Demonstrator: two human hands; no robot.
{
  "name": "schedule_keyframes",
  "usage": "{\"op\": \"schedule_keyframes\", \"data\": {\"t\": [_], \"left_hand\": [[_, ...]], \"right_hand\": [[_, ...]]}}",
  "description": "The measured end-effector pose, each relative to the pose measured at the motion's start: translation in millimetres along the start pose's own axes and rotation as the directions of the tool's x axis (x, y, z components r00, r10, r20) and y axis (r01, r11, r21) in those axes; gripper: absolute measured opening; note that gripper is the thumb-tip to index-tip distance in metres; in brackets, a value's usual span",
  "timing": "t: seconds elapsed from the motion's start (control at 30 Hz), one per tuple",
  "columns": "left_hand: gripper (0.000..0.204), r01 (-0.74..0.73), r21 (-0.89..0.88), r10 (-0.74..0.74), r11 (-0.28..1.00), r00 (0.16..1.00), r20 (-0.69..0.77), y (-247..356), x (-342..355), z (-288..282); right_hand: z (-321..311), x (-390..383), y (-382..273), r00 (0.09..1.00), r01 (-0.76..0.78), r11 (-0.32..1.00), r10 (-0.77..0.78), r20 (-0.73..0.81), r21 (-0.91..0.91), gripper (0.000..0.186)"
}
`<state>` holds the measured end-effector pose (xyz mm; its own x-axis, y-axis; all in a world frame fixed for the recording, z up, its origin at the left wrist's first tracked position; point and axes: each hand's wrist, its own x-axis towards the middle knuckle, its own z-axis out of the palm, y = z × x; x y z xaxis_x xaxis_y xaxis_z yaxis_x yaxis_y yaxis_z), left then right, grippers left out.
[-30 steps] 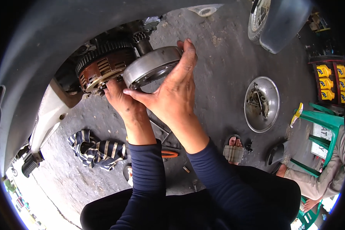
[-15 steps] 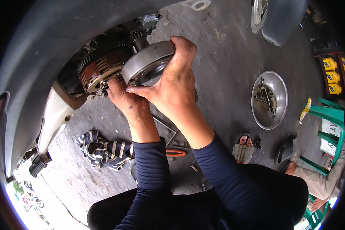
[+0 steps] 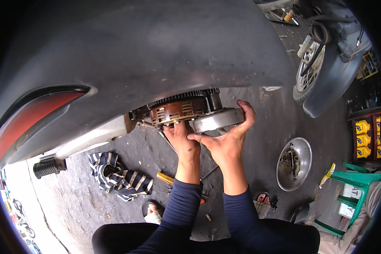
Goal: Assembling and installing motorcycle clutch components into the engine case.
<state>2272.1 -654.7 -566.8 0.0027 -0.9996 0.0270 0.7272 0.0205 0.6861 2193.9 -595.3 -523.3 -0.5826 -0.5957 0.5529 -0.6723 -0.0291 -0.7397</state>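
Note:
A steel clutch drum (image 3: 218, 120), shallow and round, is held by my right hand (image 3: 230, 142), thumb at its lower left edge and fingers around its right side. A dark shaft (image 3: 214, 100) stands right behind the drum. Just left of it sits a brown slotted clutch basket (image 3: 173, 112) with a toothed gear ring, on the engine under the motorcycle's dark body panel (image 3: 178, 46). My left hand (image 3: 185, 146) has its fingers closed against the basket's near face. Its thumb is mostly hidden, and the two hands nearly touch.
A striped cloth (image 3: 120, 175) and a yellow-handled tool (image 3: 165, 178) lie on the floor. To the right stand a metal bowl (image 3: 302, 180) with parts and a green chair (image 3: 362, 186) with a person beside it. The panel overhangs my hands; a footpeg (image 3: 49, 168) juts out left.
My view has moved up and back, so more of the body panel shows. The drum now lies flatter beside the clutch basket. Both hands keep their places on the parts.

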Motion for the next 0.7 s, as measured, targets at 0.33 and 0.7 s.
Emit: {"op": "schedule_keyframes", "data": {"t": [0.33,0.7], "left_hand": [[0.023,-0.01,-0.051,0.006,0.999,0.998,-0.069,-8,-7,9],[0.02,0.017,0.025,-0.014,1.0,0.991,-0.133,-7,7,20]], "right_hand": [[1,-3,4,0.982,-0.181,0.968,0.169,0.079,0.172,0.133],[10,9,11,0.974,-0.22,0.936,0.195,0.116,0.273,0.127]]}}
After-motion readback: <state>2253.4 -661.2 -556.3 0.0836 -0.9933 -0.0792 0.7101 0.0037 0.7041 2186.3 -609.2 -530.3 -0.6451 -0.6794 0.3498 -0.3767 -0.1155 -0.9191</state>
